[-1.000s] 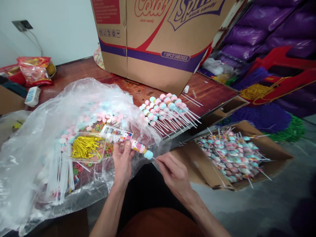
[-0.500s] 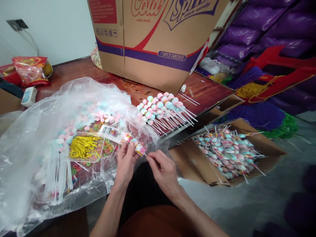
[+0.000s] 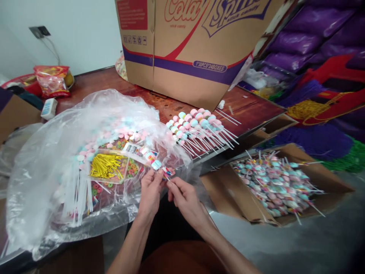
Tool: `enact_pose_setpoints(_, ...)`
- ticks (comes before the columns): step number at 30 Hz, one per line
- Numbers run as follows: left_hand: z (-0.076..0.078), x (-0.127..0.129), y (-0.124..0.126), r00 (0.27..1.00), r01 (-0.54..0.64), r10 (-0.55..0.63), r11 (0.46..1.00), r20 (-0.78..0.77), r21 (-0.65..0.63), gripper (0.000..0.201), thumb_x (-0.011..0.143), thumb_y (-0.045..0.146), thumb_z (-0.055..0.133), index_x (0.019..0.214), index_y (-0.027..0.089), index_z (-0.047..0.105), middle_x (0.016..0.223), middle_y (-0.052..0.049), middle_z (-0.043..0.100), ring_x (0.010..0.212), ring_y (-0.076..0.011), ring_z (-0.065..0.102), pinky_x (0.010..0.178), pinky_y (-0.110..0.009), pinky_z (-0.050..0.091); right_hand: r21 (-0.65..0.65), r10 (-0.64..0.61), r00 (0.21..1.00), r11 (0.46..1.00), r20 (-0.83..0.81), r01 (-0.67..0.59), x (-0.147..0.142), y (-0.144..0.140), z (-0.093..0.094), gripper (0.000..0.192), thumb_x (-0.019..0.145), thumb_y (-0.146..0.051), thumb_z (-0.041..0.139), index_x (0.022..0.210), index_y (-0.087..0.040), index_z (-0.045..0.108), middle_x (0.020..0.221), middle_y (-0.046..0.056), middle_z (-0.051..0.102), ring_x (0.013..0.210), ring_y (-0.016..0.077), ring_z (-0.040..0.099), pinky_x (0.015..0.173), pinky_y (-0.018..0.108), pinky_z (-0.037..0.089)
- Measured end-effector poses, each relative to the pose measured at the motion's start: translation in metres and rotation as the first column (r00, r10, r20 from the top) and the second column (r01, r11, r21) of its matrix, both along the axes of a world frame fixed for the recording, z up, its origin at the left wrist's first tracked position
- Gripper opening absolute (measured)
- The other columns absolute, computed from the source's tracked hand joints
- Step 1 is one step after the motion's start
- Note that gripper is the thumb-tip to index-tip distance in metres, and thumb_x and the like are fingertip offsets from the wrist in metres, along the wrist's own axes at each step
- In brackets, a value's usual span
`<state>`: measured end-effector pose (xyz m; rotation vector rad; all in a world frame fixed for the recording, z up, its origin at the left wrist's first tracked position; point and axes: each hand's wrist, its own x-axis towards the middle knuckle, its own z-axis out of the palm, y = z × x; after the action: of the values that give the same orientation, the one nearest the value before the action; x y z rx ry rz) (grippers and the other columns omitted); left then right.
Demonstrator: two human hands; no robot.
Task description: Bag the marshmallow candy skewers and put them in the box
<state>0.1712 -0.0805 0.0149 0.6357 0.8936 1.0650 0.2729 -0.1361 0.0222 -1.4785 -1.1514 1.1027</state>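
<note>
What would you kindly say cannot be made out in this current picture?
- Head: the held candy, its stick's end hidden by the right hand.
- Head: the large box, its top cut off by the upper edge.
- Head: the red panel, its print too small.
- Head: the open carton, its bottom covered by wrapped candies.

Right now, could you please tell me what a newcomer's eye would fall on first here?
Probably the big printed carton standing on the table, then the open box heaped with wrapped sweets at the right. Low in the middle, the left hand and right hand hold a wrapped candy stick.
</note>
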Motion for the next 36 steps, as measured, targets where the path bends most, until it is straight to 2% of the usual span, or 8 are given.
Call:
enact_pose_setpoints(9, 0.005, -0.013, -0.009, 0.999, -0.047, 0.047, 0.995, 0.000, 0.087, 0.024, 0.084, 0.040, 0.073, 0.094, 0.019, 0.076, 0.089, -0.008, 0.075, 0.083, -0.0198, 0.070, 0.084, -0.034, 0.055, -0.089, 0.100, 0.984, 0.989, -0.145, -0.114, -0.005, 0.004, -0.007, 0.044, 0.096, -0.054, 0.046, 0.073, -0.019, 0.058, 0.049, -0.004, 0.052, 0.042, 0.0106, 0.040, 0.044, 0.023, 0.032)
enact_pose_setpoints(13, 0.012, -0.020, -0.013, 0.989, -0.118, 0.133, 0.977, -0.072, 0.175, 0.021, 0.086, 0.039, 0.071, 0.084, 0.019, 0.076, 0.076, -0.004, 0.070, 0.070, -0.0154, 0.063, 0.077, -0.030, 0.054, 0.026, 0.089, 0.996, 0.996, -0.030, -0.089, -0.015, 0.018, 0.004, 0.044, 0.091, -0.056, 0.056, 0.066, -0.020, 0.055, 0.056, -0.002, 0.053, 0.051, 0.0123, 0.045, 0.048, 0.024, 0.036)
enact_pose_setpoints(16, 0.018, -0.034, -0.015, 0.985, -0.123, 0.145, 0.969, -0.090, 0.215, 0.026, 0.087, 0.042, 0.069, 0.090, 0.018, 0.077, 0.062, -0.001, 0.062, 0.056, -0.0120, 0.055, 0.061, -0.025, 0.050, 0.019, 0.049, 0.979, 0.999, -0.199, -0.046, -0.034, 0.029, 0.013, 0.051, 0.087, -0.060, 0.060, 0.057, -0.020, 0.050, 0.052, -0.002, 0.047, 0.050, 0.0109, 0.041, 0.048, 0.024, 0.033)
enact_pose_setpoints(21, 0.031, -0.082, -0.017, 0.982, -0.166, 0.147, 0.970, 0.117, 0.180, 0.026, 0.088, 0.041, 0.069, 0.100, 0.018, 0.074, 0.056, 0.003, 0.054, 0.040, -0.0073, 0.042, 0.047, -0.023, 0.044, -0.070, 0.402, 0.786, 0.871, -0.469, -0.487, -0.070, 0.049, 0.034, 0.054, 0.093, -0.059, 0.048, 0.058, -0.018, 0.052, 0.048, -0.002, 0.048, 0.045, 0.0104, 0.041, 0.047, 0.024, 0.033)
enact_pose_setpoints(24, 0.037, -0.113, -0.016, 0.900, -0.420, 0.376, 0.884, 0.221, 0.207, 0.017, 0.083, 0.034, 0.075, 0.081, 0.018, 0.071, 0.061, 0.003, 0.053, 0.051, -0.0077, 0.047, 0.055, -0.022, 0.048, -0.065, 0.682, 0.730, 0.731, 0.041, -0.679, -0.088, 0.076, 0.048, 0.042, 0.098, -0.041, 0.048, 0.065, -0.017, 0.060, 0.062, 0.003, 0.061, 0.058, 0.0138, 0.055, 0.057, 0.025, 0.039)
enact_pose_setpoints(28, 0.036, -0.141, -0.011, 0.764, -0.639, 0.594, 0.750, 0.254, 0.168, 0.025, 0.077, 0.028, 0.081, 0.068, 0.016, 0.062, 0.061, 0.004, 0.047, 0.058, -0.0069, 0.043, 0.058, -0.019, 0.045, -0.033, 0.321, 0.453, 0.843, 0.832, -0.536, -0.123, 0.122, 0.048, 0.019, 0.093, -0.016, 0.053, 0.083, -0.016, 0.070, 0.092, 0.010, 0.070, 0.088, 0.0218, 0.063, 0.073, 0.029, 0.044)
enact_pose_setpoints(31, 0.031, -0.150, -0.010, 0.772, -0.625, 0.590, 0.773, 0.236, 0.112, 0.026, 0.075, 0.028, 0.083, 0.069, 0.015, 0.061, 0.061, 0.005, 0.044, 0.054, -0.0052, 0.035, 0.049, -0.017, 0.035, -0.076, 0.267, 0.256, 0.815, 0.929, -0.574, -0.148, 0.145, 0.034, 0.021, 0.092, -0.011, 0.052, 0.100, -0.016, 0.071, 0.107, 0.015, 0.070, 0.100, 0.0274, 0.063, 0.075, 0.033, 0.049)
enact_pose_setpoints(36, 0.021, -0.153, -0.009, 0.769, -0.624, 0.597, 0.779, 0.229, 0.064, 0.029, 0.072, 0.031, 0.085, 0.075, 0.017, 0.061, 0.059, 0.006, 0.044, 0.052, -0.0051, 0.034, 0.048, -0.016, 0.032, -0.129, 0.237, 0.131, 0.826, 0.963, -0.549, -0.161, 0.153, 0.017, 0.032, 0.084, -0.006, 0.059, 0.115, -0.009, 0.065, 0.118, 0.021, 0.065, 0.104, 0.0315, 0.064, 0.076, 0.037, 0.055)
